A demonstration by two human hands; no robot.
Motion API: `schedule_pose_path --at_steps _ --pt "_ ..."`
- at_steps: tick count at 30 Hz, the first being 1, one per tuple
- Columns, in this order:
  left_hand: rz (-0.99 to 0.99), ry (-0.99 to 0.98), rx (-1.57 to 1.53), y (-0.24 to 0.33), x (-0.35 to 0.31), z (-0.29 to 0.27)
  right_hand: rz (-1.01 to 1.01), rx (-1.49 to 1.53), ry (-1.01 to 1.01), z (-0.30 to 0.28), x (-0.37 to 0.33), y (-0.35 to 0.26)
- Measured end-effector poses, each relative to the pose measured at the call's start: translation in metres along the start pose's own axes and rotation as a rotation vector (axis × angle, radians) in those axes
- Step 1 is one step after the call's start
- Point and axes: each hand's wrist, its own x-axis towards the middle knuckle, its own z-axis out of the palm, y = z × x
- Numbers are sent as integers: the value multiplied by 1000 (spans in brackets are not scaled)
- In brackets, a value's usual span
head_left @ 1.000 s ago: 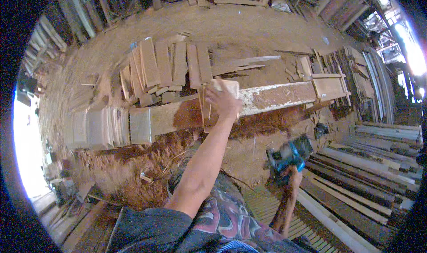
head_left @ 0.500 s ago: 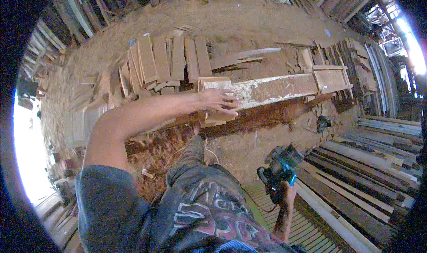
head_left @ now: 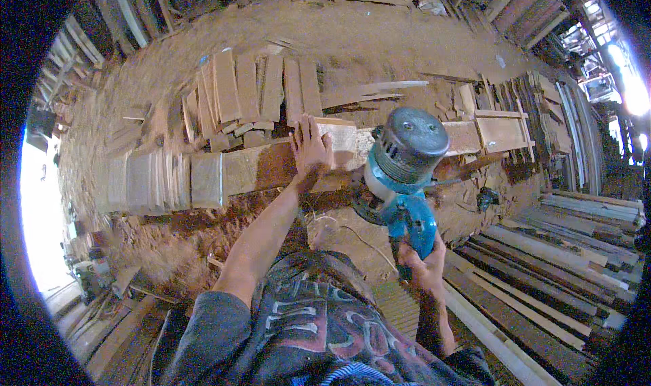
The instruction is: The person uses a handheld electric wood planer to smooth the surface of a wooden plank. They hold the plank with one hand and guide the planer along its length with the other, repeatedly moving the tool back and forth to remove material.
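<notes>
Large pale and reddish lettering (head_left: 315, 326) across a dark shirt (head_left: 281, 287), bent by folds, not fully legible

Dark grey tee (head_left: 268, 352), short sleeves (head_left: 210, 328), large front print (head_left: 346, 328) in faded red and pale grey. Blue-and-white striped fabric (head_left: 359, 374) at lower edge. Left hand (head_left: 311, 150), right hand (head_left: 427, 267) bare, forearms (head_left: 261, 243) too.

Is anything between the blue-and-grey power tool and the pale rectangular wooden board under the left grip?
Nothing visible is. The blue-and-grey power tool, in the right grip, appears just right of the pale rectangular wooden board; the left grip covers the board's left part, away from that side. The tool's underside is hidden.
</notes>
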Motion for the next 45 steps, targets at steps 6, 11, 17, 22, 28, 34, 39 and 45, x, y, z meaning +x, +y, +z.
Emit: schedule_pose_path --at_steps 6,11,17,22,28,34,39,45 --pt "-137 7 -135 16 -4 -13 -137 -13 -40 30 22 20" --pt "-130 -44 -131 11 -1 -15 -120 -161 -105 20 17 51" --pt "-55 -36 -287 0 1 -17 125 -384 -246 12 16 95" --pt "-42 -21 -247 2 -2 -20 82 -183 -226 22 19 101" --pt "0 43 -351 -9 1 -15 7 -341 -258 15 29 103" --pt "8 48 -394 -14 1 -8 -20 -362 -258 14 37 99" --pt "-53 -25 -363 -22 2 2 51 -305 -212 20 45 89" --pt "92 158 -309 -23 8 5 -63 -392 -148 29 63 86"
